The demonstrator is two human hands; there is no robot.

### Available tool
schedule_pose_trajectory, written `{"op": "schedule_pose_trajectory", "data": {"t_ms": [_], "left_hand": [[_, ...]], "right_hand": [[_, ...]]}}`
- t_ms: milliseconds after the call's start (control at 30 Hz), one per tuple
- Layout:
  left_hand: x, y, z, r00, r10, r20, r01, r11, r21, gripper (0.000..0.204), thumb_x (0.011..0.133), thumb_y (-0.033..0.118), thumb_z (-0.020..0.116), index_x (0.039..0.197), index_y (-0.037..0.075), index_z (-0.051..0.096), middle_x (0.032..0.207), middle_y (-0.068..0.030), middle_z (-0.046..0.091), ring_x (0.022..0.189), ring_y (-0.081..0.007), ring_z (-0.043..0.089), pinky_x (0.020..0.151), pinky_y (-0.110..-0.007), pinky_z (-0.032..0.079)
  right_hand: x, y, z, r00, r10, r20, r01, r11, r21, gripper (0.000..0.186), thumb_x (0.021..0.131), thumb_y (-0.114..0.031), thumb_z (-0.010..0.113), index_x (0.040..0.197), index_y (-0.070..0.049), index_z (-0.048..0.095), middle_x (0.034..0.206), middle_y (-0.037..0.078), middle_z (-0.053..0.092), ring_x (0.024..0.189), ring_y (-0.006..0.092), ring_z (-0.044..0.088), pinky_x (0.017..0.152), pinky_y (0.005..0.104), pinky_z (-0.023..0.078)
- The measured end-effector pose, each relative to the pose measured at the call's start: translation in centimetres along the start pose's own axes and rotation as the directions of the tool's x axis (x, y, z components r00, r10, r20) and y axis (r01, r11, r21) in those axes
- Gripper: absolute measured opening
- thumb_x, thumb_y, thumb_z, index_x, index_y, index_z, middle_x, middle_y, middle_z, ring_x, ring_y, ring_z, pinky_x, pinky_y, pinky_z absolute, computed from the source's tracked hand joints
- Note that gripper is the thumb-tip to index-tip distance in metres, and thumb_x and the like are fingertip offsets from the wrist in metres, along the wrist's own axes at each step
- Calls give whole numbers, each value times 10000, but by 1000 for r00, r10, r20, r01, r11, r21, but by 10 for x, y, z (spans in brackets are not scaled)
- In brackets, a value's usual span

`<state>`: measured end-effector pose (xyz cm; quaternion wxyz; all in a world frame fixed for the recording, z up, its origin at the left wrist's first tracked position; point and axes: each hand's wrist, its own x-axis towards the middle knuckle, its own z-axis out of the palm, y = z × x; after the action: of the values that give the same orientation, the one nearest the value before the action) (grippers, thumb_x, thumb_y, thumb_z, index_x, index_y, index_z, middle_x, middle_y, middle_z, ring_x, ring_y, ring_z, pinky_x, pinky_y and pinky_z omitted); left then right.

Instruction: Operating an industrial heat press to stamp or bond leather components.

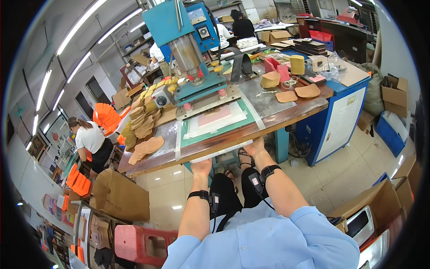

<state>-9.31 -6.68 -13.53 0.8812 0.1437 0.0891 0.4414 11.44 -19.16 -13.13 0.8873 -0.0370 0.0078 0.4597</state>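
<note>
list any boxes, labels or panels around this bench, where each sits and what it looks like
Open brown cardboard box: on the floor, left of the left hand.
Open brown cardboard box: on the floor, far right.
Pale yellowish label: rectangular, on the white side of the blue cabinet.
Control panel: grey, with a round dial, on the blue press.
Red plastic stool: on the floor, bottom left.

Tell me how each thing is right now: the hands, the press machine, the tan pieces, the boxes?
Left hand: gripping the table edge.
Right hand: gripping the same edge.
Blue press: head raised.
Tan leather pieces: stacked beside the press.
Cardboard box: open, on the floor.
</note>
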Motion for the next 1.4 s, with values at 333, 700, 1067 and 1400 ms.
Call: {"op": "schedule_pose_trajectory", "data": {"t_ms": [333, 700, 1067, 1400], "left_hand": [[-8, -2, 13, 998, -18, -55, 16, 999, -39, 409, 965, 329, 271, 1233, 102, 480, 1255, -80, 523, 1160, -267, 497, 944, -442, 432], [-2, -1, 1, 999, -8, -37, 6, 999, -50, 413, 967, 308, 243, 1228, 96, 483, 1252, -83, 525, 1161, -263, 495, 930, -441, 435], [-5, 0, 8, 997, -12, -77, 5, 996, -84, 406, 965, 291, 249, 1242, 93, 470, 1269, -90, 512, 1183, -275, 478, 964, -461, 410], [-6, 0, 6, 999, -16, -46, 12, 996, -91, 410, 971, 304, 259, 1252, 88, 465, 1285, -97, 505, 1196, -281, 472, 982, -478, 393]], "right_hand": [[4, -1, -3, 1000, 6, -26, -6, 1000, -2, 441, 960, -337, 311, 1287, -56, 407, 1301, 97, 452, 1180, 274, 460, 993, 432, 387], [5, -1, -5, 998, -1, -60, 0, 1000, -17, 434, 966, -321, 294, 1291, -54, 402, 1305, 99, 450, 1184, 270, 458, 1000, 432, 381], [3, -1, -2, 999, 23, -28, -23, 1000, 17, 432, 964, -337, 311, 1281, -65, 418, 1302, 88, 455, 1178, 266, 463, 997, 433, 385], [2, -1, -1, 999, 5, -35, -4, 1000, 1, 410, 962, -314, 319, 1267, -63, 429, 1280, 84, 472, 1158, 264, 477, 979, 425, 400]]}}
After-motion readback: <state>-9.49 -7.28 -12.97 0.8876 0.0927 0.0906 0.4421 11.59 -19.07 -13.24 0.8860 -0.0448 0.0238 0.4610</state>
